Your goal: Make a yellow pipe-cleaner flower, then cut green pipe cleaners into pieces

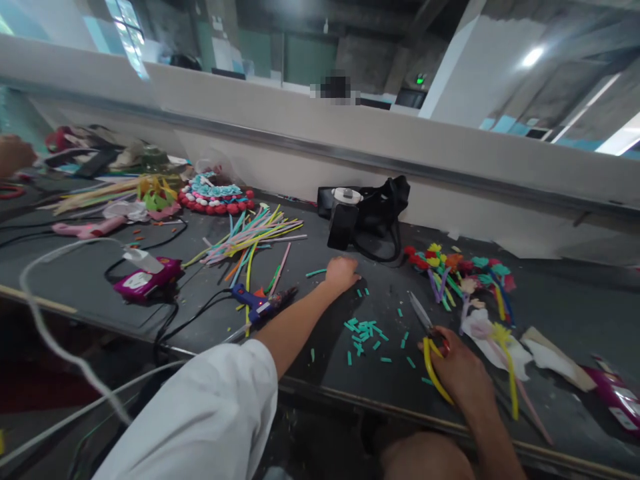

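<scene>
My left hand (343, 273) is closed low over the dark tabletop, with a thin teal strip (315, 273) poking out on its left side. In my right hand (457, 367) is a pair of scissors (423, 312), gripped by its yellow handles. The blades point away from me and look nearly together. Between my hands lies a loose pile of short teal cut pieces (364, 330), with several more scattered around it. Beside my left forearm rests a blue glue gun (255, 303).
Colourful strips (250, 237) are heaped at left, near a purple power block (147, 279) and pink glue gun (90, 228). A black bag (380, 210) stands against the partition. Paper flowers (455, 267) lie at right. Another person's hand (15, 155) shows far left.
</scene>
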A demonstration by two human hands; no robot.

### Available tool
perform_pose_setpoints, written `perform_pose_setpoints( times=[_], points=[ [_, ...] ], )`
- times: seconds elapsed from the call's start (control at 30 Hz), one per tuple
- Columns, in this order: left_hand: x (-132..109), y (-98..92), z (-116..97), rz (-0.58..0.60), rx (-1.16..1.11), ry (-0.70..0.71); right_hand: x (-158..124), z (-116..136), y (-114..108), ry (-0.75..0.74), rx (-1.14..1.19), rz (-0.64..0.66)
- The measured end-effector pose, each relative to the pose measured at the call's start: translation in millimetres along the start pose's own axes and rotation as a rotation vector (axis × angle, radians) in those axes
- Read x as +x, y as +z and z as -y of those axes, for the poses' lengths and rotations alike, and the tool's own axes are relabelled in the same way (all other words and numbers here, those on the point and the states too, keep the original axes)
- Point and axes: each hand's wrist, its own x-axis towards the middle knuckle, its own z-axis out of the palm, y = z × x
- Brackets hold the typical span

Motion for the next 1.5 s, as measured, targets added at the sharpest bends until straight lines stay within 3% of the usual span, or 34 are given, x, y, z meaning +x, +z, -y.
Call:
perform_pose_setpoints(
  times=[0.3,0.57,0.7,0.8,0.97,1.07,1.37,1.5],
  points=[
    [11,8.1,6,0.079,0.021,0.044,8,-13,2,0.04,0.002,-0.007],
    [8,-7.1,2,0.029,-0.164,-0.073,-1,-13,1,0.073,-0.001,-0.032],
    [-16,-27.1,-3,-0.069,-0.336,-0.154,-1,-18,0,0.068,-0.015,-0.035],
    [-49,-40.6,-8,-0.115,-0.497,-0.167,6,-20,-2,0.026,-0.018,-0.028],
    [-118,-49.9,-14,-0.045,-0.758,-0.144,19,-18,-4,-0.073,-0.019,-0.002],
    [-146,-49.0,-11,-0.02,-0.816,-0.139,22,-17,-2,-0.117,-0.003,0.004],
    [-163,-48.1,17,-0.253,-0.535,-0.138,6,-15,11,-0.062,0.146,-0.102],
    [-172,-43.3,19,-0.28,-0.43,-0.081,-3,-20,12,-0.011,0.216,-0.12]
  ],
)
